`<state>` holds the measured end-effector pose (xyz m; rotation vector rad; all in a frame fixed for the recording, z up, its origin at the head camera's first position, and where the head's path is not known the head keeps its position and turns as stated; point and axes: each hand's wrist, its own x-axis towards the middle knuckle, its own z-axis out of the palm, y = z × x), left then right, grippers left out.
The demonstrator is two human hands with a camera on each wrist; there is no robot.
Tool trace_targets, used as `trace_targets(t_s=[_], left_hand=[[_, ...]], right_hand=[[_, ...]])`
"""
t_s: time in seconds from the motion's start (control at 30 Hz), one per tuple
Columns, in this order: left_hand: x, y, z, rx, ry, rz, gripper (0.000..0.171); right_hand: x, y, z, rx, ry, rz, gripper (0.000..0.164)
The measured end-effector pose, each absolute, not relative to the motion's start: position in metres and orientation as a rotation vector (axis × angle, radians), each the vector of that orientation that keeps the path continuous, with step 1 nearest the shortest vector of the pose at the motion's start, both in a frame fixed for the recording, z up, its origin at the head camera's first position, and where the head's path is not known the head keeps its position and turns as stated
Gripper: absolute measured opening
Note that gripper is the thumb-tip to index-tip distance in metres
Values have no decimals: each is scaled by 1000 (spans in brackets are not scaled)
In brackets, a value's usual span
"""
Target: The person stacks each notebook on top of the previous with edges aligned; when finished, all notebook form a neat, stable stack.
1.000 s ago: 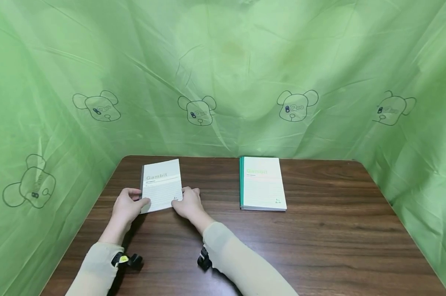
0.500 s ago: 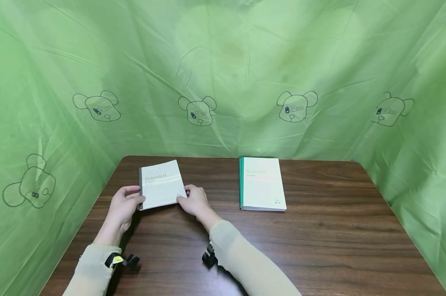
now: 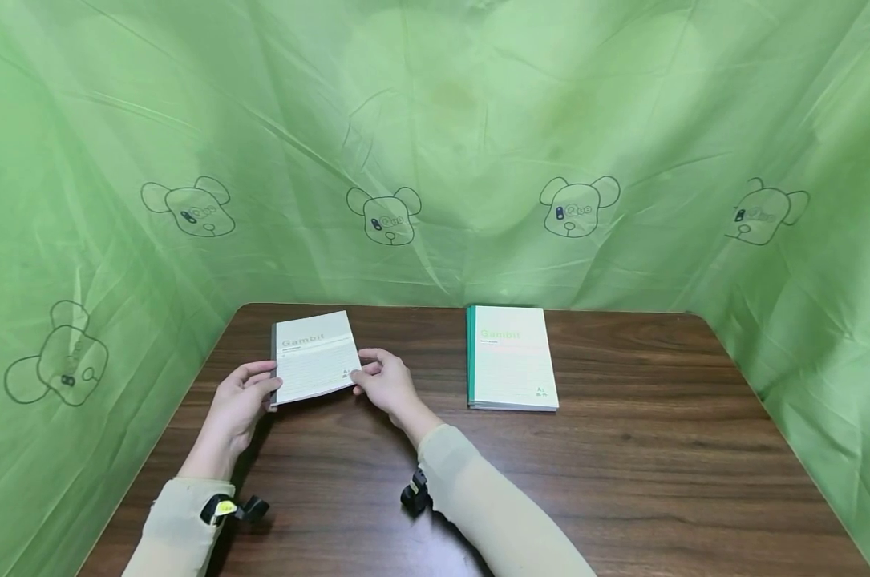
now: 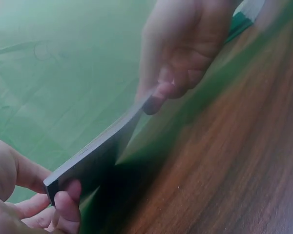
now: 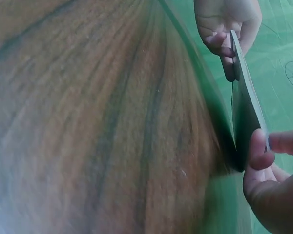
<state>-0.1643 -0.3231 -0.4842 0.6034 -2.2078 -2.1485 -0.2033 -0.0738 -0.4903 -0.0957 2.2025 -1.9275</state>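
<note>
A pale notebook marked "Gambit", with a grey spine on its left, is held between both hands at the table's left. Its lower left corner is pinched by my left hand, thumb on the cover and fingers curled beneath. My right hand pinches the lower right corner. In the left wrist view the notebook shows edge-on, slightly bent and raised off the table, with a shadow below. The right wrist view also has the notebook edge-on between the two hands.
A stack of similar notebooks with green spines lies at the back, right of the held one. The brown wood-grain table ends against a green curtain with bear-face drawings.
The notebook's near edge has come up and its tilt has changed. My right hand has shifted right and slightly away along its corner; my left hand has moved slightly left. The stack has stayed put.
</note>
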Motion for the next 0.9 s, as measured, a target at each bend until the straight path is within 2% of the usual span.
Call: trace_targets(t_s=[0.13, 0.33, 0.9], left_hand=[[-166, -321, -480, 559, -2179, -2194, 45], [-169, -308, -468, 474, -2130, -2270, 41], [-195, -224, -413, 129, -2113, -2334, 45]], right_hand=[[-208, -63, -487, -171, 2030, -2004, 48], [-217, -43, -474, -207, 1882, -2065, 39], [-215, 48, -421, -276, 2022, -2182, 41]])
